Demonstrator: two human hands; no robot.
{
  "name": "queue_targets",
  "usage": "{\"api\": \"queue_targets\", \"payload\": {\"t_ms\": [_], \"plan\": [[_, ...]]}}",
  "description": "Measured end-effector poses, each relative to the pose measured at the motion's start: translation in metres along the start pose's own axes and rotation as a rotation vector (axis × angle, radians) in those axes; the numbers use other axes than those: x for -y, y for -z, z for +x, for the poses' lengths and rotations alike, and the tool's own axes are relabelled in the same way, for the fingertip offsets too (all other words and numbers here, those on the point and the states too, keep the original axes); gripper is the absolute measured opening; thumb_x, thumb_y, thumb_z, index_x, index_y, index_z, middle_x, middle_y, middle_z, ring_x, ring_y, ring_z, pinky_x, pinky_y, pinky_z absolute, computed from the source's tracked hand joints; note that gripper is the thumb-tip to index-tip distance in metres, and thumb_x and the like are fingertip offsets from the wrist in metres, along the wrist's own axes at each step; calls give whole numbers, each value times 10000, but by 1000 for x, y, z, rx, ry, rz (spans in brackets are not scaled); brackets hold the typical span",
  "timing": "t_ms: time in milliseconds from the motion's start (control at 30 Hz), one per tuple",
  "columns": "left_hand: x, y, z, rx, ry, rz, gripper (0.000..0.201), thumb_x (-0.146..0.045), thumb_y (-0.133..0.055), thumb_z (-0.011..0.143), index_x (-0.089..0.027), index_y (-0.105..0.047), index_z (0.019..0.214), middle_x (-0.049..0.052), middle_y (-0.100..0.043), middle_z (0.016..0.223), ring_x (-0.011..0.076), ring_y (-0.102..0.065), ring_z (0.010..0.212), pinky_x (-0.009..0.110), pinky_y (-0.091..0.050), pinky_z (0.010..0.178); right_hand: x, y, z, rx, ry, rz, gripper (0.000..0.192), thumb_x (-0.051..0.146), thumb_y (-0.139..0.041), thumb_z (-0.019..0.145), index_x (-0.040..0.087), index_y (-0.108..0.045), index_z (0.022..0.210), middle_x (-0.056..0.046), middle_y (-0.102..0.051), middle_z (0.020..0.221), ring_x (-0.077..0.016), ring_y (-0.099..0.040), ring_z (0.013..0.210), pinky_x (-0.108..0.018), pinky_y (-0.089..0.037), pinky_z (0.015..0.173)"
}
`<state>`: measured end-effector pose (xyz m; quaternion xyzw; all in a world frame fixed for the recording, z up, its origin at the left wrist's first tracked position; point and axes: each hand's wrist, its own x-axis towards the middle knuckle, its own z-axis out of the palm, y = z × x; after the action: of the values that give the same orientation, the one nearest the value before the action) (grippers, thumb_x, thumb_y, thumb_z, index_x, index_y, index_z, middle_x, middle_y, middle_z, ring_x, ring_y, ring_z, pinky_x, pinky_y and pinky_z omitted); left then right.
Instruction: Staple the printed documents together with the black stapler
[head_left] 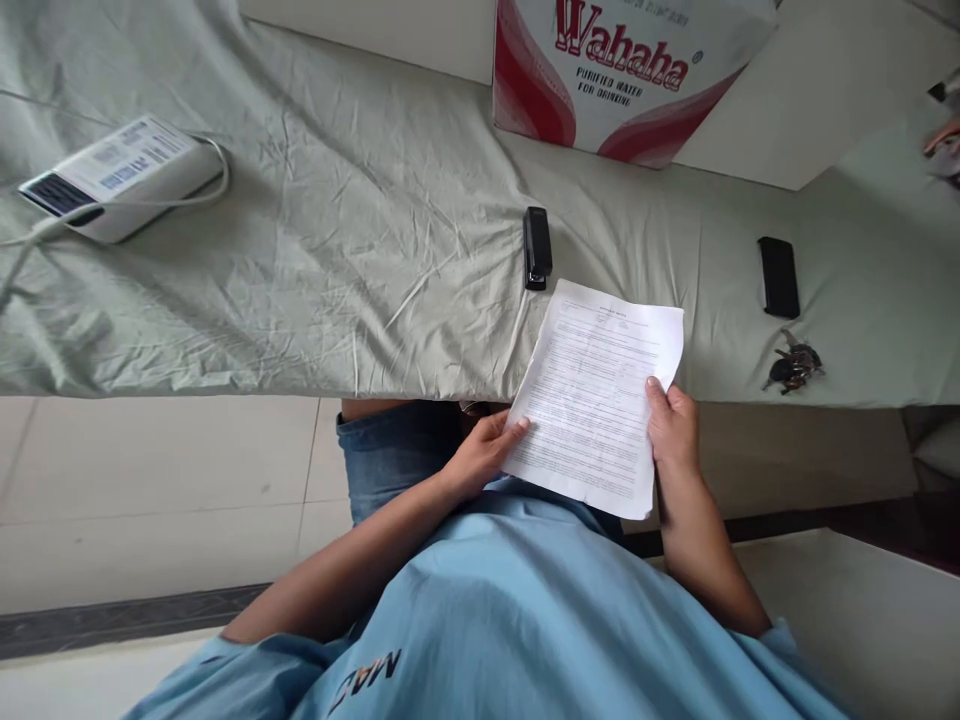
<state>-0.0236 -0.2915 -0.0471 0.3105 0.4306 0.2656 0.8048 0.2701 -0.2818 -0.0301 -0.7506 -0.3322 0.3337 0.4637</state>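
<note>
I hold a printed sheet of paper (pixel 596 395) in both hands, above my lap at the near edge of a table covered with a pale green cloth (pixel 337 250). My left hand (pixel 484 455) grips the sheet's left edge, thumb on top. My right hand (pixel 671 425) grips its right edge, thumb on the page. The sheet's top corner overlaps the cloth. A black stapler (pixel 537 247) lies on the cloth just beyond the paper's top left corner.
A black phone (pixel 778 277) and a bunch of keys (pixel 793 367) lie on the cloth to the right. A white device with a cable (pixel 120 178) sits far left. A red and white water carton (pixel 622 70) stands at the back. Tiled floor lies below left.
</note>
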Motion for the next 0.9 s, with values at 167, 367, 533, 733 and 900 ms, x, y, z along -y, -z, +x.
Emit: {"api": "queue_targets", "payload": {"t_ms": [167,367,533,733,900], "plan": [[7,3,-12,205,45,129,707,-860,-806,831,-176,-652,919,-36,-622,651,74,-461,446,226,-342,452,4,12,20,84,-2,-10,622,784,-893,755,186,-817,908,-59,-845,829,-245,-773,757,-372,-633,746],[-12,18,-22,120,-19,415,390,-555,-721,966,-174,-720,1052,47,-801,836,130,-611,578,251,-454,558,25,20,47,185,-130,83,644,744,-1020,577,199,-829,861,-44,-834,747,-237,-770,663,-386,-647,699],[-60,29,-20,-131,-337,649,321,-461,-576,1065,-191,-751,1062,41,-828,820,166,-709,633,271,-546,649,42,13,57,361,-235,135,586,676,-1042,611,213,-845,912,-41,-860,785,-262,-818,706,-417,-695,750],[-105,36,23,-426,-799,972,314,-305,-507,1112,-182,-795,1126,83,-873,1086,181,-762,902,303,-585,858,51,-7,67,479,-264,117,643,693,-1045,602,182,-856,943,-77,-876,821,-278,-834,735,-404,-690,732],[-110,46,78,-208,-920,1230,416,-290,-466,1153,-173,-784,1394,137,-770,1518,311,-663,1494,535,-505,1250,54,-14,78,462,-227,89,661,714,-1056,571,204,-858,942,-64,-876,825,-289,-844,788,-394,-684,754]]}}
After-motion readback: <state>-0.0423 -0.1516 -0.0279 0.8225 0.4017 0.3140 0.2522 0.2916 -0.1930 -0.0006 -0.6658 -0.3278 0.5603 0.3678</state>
